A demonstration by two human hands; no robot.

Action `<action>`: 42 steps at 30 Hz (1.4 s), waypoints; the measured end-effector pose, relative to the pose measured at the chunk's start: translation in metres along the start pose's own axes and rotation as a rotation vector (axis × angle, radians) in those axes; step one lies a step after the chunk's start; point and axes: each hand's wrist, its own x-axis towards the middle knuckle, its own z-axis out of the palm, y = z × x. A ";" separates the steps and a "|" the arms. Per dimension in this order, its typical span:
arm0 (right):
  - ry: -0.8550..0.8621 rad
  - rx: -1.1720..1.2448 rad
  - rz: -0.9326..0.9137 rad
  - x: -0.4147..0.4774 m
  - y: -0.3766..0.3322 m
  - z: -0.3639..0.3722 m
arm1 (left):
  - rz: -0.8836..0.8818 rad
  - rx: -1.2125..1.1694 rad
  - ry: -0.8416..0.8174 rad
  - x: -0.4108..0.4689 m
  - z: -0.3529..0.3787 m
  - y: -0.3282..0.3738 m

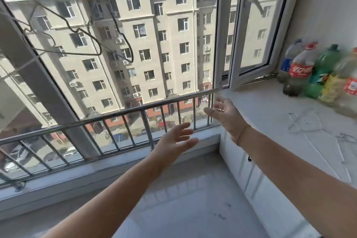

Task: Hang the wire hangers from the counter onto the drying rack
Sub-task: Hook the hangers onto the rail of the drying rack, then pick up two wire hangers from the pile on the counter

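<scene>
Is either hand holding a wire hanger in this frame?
No, the left hand and right hand are both open and empty, while wire hangers lie on the counter to the right.

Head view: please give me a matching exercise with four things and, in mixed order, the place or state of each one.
Things:
1 dark hangers
2 pale hangers
3 cola bottle
4 right hand

Places or states:
a lying flat on the counter
b standing upright near the wall
c open, in the air
d hanging before the window

Pairs: 1-d, 2-a, 3-b, 4-c.
</scene>
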 end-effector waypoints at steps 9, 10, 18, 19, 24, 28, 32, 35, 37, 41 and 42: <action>0.353 -0.042 0.163 -0.064 0.054 -0.138 | -0.053 0.022 -0.267 0.043 0.131 -0.017; 0.386 -0.041 0.185 -0.072 0.060 -0.154 | -0.061 0.023 -0.295 0.047 0.147 -0.019; 0.616 -0.020 0.312 -0.131 0.107 -0.281 | -0.101 0.045 -0.417 0.069 0.266 -0.020; 0.634 -0.026 0.330 -0.138 0.115 -0.296 | -0.109 0.056 -0.432 0.071 0.280 -0.022; 0.781 -0.018 0.425 -0.179 0.152 -0.368 | -0.144 0.077 -0.477 0.074 0.354 -0.029; 0.917 0.000 0.497 -0.219 0.182 -0.422 | -0.178 0.083 -0.515 0.075 0.409 -0.037; 1.123 0.019 0.597 -0.266 0.204 -0.461 | -0.220 0.121 -0.562 0.075 0.457 -0.048; 1.271 0.015 0.649 -0.301 0.218 -0.480 | -0.228 0.150 -0.625 0.076 0.490 -0.055; 1.327 0.033 0.678 -0.321 0.226 -0.487 | -0.230 0.159 -0.675 0.077 0.511 -0.060; 1.453 0.024 0.679 -0.346 0.232 -0.497 | -0.223 0.203 -0.797 0.080 0.556 -0.068; 1.479 0.015 0.679 -0.351 0.231 -0.498 | -0.225 0.216 -0.828 0.080 0.568 -0.070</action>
